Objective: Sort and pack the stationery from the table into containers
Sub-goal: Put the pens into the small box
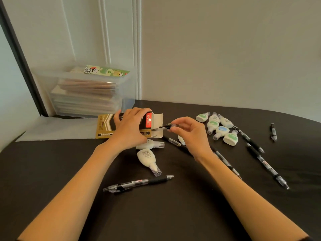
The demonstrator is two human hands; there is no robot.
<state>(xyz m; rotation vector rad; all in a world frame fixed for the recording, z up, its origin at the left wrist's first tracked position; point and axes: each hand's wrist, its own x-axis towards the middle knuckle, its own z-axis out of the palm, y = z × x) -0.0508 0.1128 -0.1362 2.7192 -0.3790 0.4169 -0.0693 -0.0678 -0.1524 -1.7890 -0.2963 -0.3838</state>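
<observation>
Dark counter point(173, 214) stands against a pale wall, with a clear bin point(83, 91) of paper packs at the back left. Left hand point(130, 127) grips the pen box point(104, 126), whose right end is open with the flap out. Right hand point(192, 134) pinches a pen point(166, 126) between thumb and fingertips, its tip at the box mouth. Step in hand, as judged: loading pens into the box. Next move calls for a straight push along the box, then release. Other pens point(139, 183) and correction tapes point(217, 126) lie loose nearby, unpacked.
</observation>
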